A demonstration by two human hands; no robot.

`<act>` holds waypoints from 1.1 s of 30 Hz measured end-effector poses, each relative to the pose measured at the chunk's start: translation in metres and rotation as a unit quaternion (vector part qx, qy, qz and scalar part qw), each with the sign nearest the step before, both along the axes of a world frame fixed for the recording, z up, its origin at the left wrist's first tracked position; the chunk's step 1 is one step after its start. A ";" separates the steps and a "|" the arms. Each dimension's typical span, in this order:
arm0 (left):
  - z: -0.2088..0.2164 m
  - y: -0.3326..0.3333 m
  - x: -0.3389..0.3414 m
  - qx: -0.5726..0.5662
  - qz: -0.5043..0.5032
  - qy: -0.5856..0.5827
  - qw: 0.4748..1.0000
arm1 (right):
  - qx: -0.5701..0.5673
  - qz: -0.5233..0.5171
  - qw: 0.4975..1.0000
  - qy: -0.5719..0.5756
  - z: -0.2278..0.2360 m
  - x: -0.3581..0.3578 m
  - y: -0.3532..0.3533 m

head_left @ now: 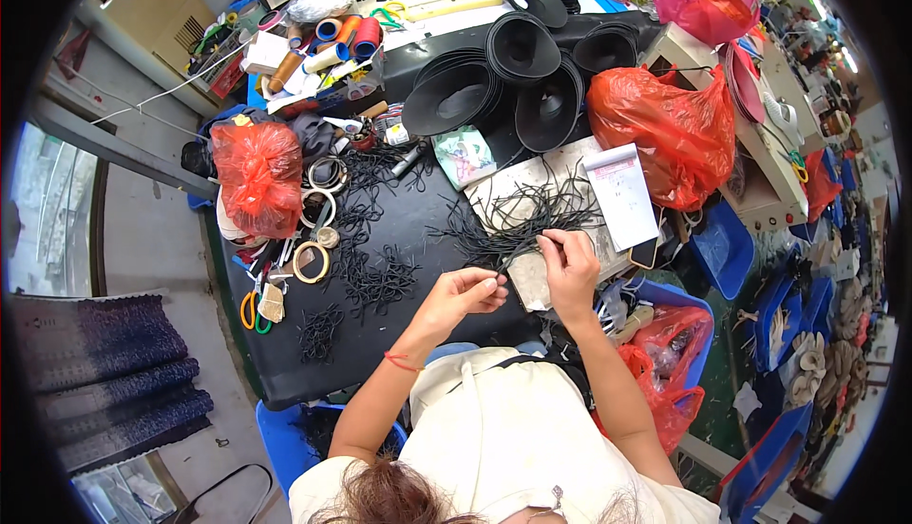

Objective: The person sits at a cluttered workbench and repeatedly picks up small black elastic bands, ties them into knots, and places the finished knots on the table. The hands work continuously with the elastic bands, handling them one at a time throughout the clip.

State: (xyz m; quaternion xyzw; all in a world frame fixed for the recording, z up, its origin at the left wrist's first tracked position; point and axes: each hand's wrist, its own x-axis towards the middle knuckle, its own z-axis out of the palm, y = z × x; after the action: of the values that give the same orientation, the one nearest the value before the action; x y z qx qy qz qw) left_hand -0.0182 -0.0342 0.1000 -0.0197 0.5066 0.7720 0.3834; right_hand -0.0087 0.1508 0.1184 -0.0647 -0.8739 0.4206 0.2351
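Note:
My left hand (463, 301) is closed in a pinch over the black work surface, just short of a heap of thin black cords (532, 210). To its right my right hand (573, 267) also pinches, thumb against forefinger, at the near edge of that heap. What either hand holds is too small to make out. The cords lie loosely tangled on a pale worn board (532, 282). More black cords (380, 277) are spread in small bunches to the left. Beside the heap rests a white notepad (622, 196).
Stacked black oval pieces (522, 49) stand at the back. Red plastic bags (665, 130) flank the work area, another (256, 177) at left. Tape rolls (311, 262) and scissors (255, 313) lie on the left edge. A blue bin (698, 348) sits beside my right arm.

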 end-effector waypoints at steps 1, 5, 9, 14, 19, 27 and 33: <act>-0.003 0.005 0.000 -0.006 0.023 -0.011 1.000 | -0.015 -0.017 1.000 -0.019 -0.001 0.001 -0.008; -0.006 0.021 -0.002 -0.004 0.134 -0.058 0.989 | -0.020 0.087 0.996 -0.016 -0.009 0.009 -0.033; -0.009 0.020 -0.003 -0.001 0.148 -0.039 0.988 | -0.054 0.148 0.987 -0.037 -0.014 0.010 -0.035; -0.013 0.020 0.001 0.018 0.196 0.015 0.980 | -0.126 0.141 0.978 -0.088 -0.003 0.011 -0.039; -0.010 0.009 -0.008 0.140 0.252 -0.096 0.953 | 0.011 0.156 0.988 -0.021 -0.007 0.014 -0.024; -0.007 -0.001 -0.008 0.047 0.078 -0.011 0.996 | 0.061 0.191 0.979 0.021 0.004 0.005 -0.034; 0.007 -0.017 -0.012 -0.195 -0.016 0.191 0.962 | 0.175 0.252 0.952 -0.017 0.024 0.006 -0.008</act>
State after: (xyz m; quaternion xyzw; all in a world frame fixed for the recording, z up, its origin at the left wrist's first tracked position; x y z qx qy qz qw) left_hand -0.0306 -0.0509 0.1066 0.0616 0.7112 0.6416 0.2807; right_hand -0.0023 0.1426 0.1419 0.1925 -0.9256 0.3051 0.1147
